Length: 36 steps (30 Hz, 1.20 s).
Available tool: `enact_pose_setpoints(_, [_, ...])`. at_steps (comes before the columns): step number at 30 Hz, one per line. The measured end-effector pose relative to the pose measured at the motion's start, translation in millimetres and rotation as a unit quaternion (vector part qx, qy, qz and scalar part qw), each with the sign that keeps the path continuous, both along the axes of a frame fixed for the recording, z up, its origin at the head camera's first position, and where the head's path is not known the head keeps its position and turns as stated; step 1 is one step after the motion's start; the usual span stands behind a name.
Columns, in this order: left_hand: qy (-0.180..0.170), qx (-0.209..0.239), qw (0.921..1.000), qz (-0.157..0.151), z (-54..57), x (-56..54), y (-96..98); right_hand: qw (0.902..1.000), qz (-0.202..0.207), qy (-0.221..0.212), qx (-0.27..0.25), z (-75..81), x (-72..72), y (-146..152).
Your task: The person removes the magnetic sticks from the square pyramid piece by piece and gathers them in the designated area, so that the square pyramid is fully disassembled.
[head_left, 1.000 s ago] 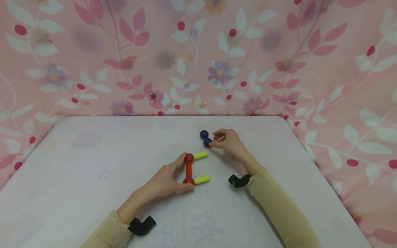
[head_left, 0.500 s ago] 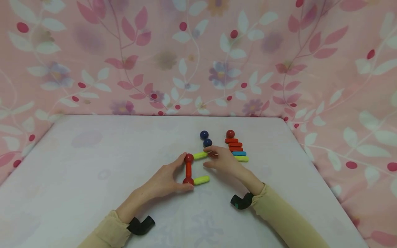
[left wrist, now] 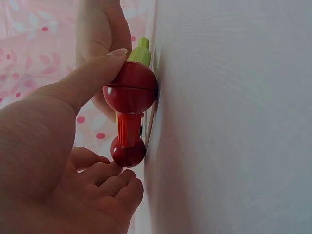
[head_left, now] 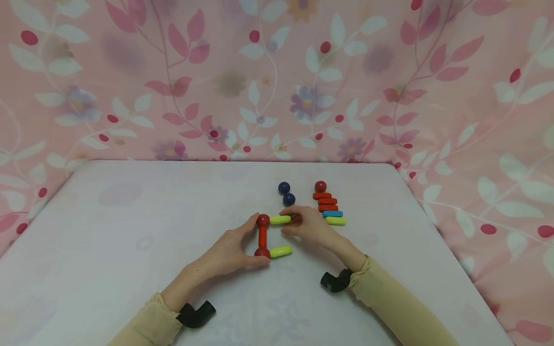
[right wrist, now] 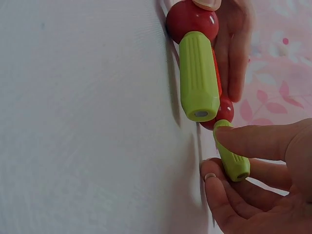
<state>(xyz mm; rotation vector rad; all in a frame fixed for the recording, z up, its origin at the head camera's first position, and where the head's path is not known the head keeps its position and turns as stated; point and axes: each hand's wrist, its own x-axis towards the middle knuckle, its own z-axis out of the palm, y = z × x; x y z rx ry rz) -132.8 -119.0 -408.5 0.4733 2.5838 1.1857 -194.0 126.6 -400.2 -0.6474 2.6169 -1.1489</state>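
Note:
A red magnetic rod (head_left: pixel 262 237) joins a far red ball (head_left: pixel 263 220) and a near red ball (head_left: pixel 262 253), lying on the white tabletop. My left hand (head_left: pixel 231 252) spans this piece from the left, thumb on the near ball and fingertips at the far one. Two yellow-green rods stick out rightward: a near rod (right wrist: pixel 199 73), with a grey metal spot on its free end, and a far rod (right wrist: pixel 233 156). Around the far rod my right hand (head_left: pixel 313 226) pinches with thumb and fingers. Part of its grip is hidden in the head view.
Beyond my right hand lie two dark blue balls (head_left: pixel 288 199). To their right, a red ball (head_left: pixel 320 186), several red rods (head_left: pixel 327 202), a blue rod (head_left: pixel 332 214) and a yellow-green rod (head_left: pixel 335 221) form a column. Floral cloth (head_left: pixel 277 86) hangs behind the table.
My right hand has come back from beside the blue balls to the far yellow-green rod, which has turned to point straighter right. My left hand has kept its place.

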Motion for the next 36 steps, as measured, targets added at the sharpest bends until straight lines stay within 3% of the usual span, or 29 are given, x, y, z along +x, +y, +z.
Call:
enact_pose_setpoints(15, [0.004, -0.002, 1.0, -0.002, -0.2, 0.1, 0.4, 0.9992, 0.015, -0.027, -0.028, -3.7, 1.7, -4])
enact_pose_setpoints(20, [0.004, -0.005, 1.0, 0.001, -0.4, -0.3, 0.5, 0.997, 0.02, -0.046, -0.059, -7.7, 0.7, -5])
enact_pose_setpoints(29, [0.005, -0.001, 1.0, -0.002, -0.1, -0.9, 0.8, 0.9914, 0.014, -0.076, -0.106, -10.4, 0.5, -8])
enact_pose_setpoints(36, [0.001, -0.003, 1.0, -0.004, 0.5, -0.5, 1.6, 0.9909, -0.003, -0.075, -0.112, -14.0, -1.2, -9])
